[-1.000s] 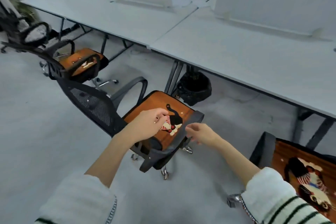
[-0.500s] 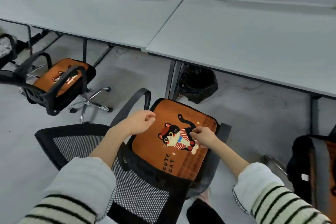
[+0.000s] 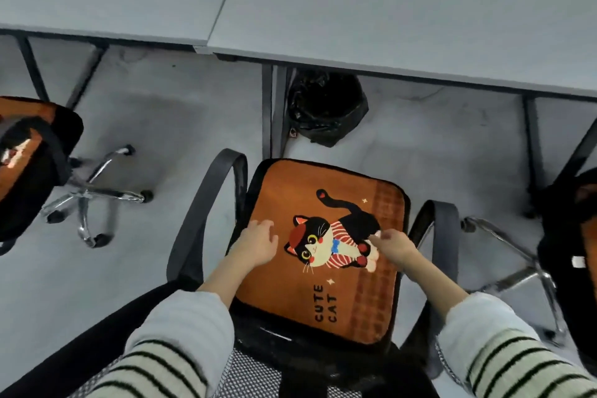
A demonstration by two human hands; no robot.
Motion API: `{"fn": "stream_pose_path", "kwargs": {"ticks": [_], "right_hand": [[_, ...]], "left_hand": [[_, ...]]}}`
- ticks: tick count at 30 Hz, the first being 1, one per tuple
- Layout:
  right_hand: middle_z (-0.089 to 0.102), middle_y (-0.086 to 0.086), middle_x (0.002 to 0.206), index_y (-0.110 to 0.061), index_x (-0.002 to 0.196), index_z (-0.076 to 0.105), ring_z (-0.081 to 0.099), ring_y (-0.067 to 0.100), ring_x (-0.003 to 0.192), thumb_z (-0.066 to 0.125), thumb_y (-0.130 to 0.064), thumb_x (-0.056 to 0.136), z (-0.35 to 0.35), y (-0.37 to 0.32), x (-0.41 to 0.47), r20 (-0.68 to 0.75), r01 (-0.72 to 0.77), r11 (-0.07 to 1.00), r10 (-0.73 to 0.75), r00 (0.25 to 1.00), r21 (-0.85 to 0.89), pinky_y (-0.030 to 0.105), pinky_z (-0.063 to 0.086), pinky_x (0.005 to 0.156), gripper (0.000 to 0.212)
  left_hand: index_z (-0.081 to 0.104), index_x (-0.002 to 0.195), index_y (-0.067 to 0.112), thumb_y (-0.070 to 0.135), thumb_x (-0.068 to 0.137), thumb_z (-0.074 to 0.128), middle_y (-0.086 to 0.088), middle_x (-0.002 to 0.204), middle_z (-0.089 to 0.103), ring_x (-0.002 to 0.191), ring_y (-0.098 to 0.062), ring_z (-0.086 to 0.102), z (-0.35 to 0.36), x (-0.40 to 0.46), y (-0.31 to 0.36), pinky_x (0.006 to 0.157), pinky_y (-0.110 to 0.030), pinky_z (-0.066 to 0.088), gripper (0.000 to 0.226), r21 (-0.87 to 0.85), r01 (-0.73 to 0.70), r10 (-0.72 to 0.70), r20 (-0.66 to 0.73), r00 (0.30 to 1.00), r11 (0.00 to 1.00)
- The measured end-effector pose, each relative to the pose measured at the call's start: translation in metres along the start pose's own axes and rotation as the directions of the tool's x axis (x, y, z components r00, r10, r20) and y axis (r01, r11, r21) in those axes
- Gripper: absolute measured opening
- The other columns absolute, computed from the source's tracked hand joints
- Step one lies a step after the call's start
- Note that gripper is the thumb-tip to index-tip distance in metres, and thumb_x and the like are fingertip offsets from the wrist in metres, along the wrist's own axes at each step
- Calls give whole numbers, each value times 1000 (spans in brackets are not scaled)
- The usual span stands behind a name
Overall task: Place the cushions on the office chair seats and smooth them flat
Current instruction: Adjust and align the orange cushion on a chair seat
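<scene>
An orange cushion (image 3: 290, 191) with a black cat picture and the words CUTE CAT lies flat on the seat of a black office chair (image 3: 203, 210) directly below me. My left hand (image 3: 256, 244) rests palm down on the cushion's left part, fingers loosely curled. My right hand (image 3: 395, 247) touches the cushion to the right of the cat, fingers curled. Neither hand grips anything. The chair's mesh backrest is at the bottom edge, under my striped sleeves.
A second chair (image 3: 35, 152) with an orange cushion stands at the left, a third chair (image 3: 568, 236) at the right edge. Grey desks (image 3: 387, 10) run across the top. A black bin with a bag (image 3: 326, 107) sits under the desk beside a desk leg.
The view has swung to look straight down over the chair. Both hands have moved onto the cushion's surface, left hand from the left edge inward, right hand staying near the cat.
</scene>
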State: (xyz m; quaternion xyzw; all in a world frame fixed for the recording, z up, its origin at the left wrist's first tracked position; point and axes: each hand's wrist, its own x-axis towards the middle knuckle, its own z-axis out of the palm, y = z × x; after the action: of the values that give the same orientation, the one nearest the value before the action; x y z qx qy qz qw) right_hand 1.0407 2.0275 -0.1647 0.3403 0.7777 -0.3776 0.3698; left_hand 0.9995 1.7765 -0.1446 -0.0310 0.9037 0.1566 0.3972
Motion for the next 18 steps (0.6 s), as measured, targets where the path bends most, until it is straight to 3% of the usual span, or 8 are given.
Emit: {"fn": "stream_pose_path", "kwargs": {"ticks": [4, 7, 11, 13, 15, 18], "right_hand": [[53, 22, 128, 2, 131, 45, 50, 38, 118, 45, -28, 96, 26, 20, 41, -10, -171, 985, 171, 985, -3, 47, 44, 100, 47], [53, 23, 129, 2, 132, 43, 53, 38, 116, 46, -28, 95, 36, 31, 64, -68, -246, 967, 242, 968, -60, 36, 46, 85, 48], [36, 25, 143, 5, 143, 22, 39, 41, 130, 44, -20, 96, 51, 38, 87, -180, -293, 951, 273, 945, -98, 42, 37, 102, 57], [31, 30, 143, 8, 143, 16, 36, 44, 131, 45, -18, 96, 57, 42, 95, -239, -345, 939, 330, 913, -20, 44, 34, 104, 61], [30, 32, 143, 10, 141, 17, 34, 45, 131, 47, -18, 96, 61, 46, 99, -305, -382, 921, 385, 871, 73, 45, 33, 105, 61], [32, 33, 139, 11, 135, 28, 36, 44, 127, 43, -12, 95, 63, 46, 96, -401, -384, 918, 389, 830, 97, 44, 33, 105, 48]], "left_hand": [[32, 142, 10, 19, 98, 39, -17, 145, 31, 129, -31, 41, 24, 59, -38, 107, -37, 36, 46, -83, 81, -80, 7, 997, 993], [25, 145, 8, 9, 96, 36, -17, 149, 26, 133, -32, 35, 35, 88, -53, 110, -37, 33, 50, -118, 121, -123, -11, 992, 986], [-6, 149, 9, -1, 91, 36, -10, 158, -2, 145, -29, 8, 46, 118, -66, 118, -37, 17, 72, -62, 192, -186, 86, 979, 979], [-11, 148, 8, 0, 91, 38, -11, 157, -2, 144, -30, 10, 51, 127, -70, 117, -39, 21, 75, -38, 204, -201, 84, 976, 978], [-4, 148, 5, 3, 91, 41, -16, 152, 12, 137, -32, 24, 55, 131, -74, 110, -40, 32, 72, 24, 192, -192, -5, 981, 981], [31, 136, 0, 5, 93, 42, -19, 130, 42, 113, -34, 49, 55, 130, -81, 85, -40, 46, 45, 35, 194, -187, -137, 973, 980]]}}
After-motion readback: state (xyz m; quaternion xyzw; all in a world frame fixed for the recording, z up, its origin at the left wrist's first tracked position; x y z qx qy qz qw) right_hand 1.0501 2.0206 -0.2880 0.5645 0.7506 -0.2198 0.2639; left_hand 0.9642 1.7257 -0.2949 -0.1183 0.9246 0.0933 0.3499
